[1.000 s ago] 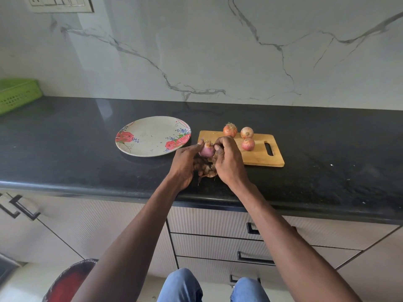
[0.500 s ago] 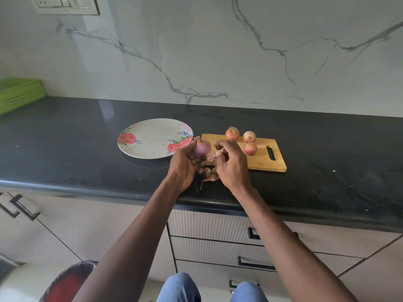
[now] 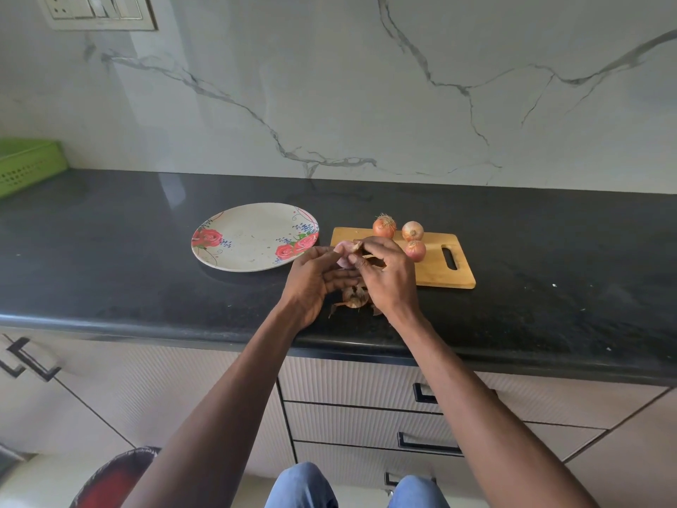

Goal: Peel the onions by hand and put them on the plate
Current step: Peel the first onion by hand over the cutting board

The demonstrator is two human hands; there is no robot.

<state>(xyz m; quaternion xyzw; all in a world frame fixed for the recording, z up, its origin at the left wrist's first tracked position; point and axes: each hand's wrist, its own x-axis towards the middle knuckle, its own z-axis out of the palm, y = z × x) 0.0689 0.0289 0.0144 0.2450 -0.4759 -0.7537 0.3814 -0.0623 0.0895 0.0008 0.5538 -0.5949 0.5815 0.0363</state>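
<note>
Both hands [image 3: 351, 273] grip onion [image 3: 343, 253] beside plate [image 3: 219, 264] edge.

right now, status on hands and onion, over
Left hand holds the half-peeled onion; right hand pinches its skin. Three unpeeled onions on the cutting board. Plate bare, nothing in the way.

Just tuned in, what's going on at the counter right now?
A person is peeling an onion by hand: the left hand holds it while the right hand pinches skin off. Loose skins lie on the counter. Three unpeeled onions wait on the cutting board; nothing sits on the plate yet.
</note>
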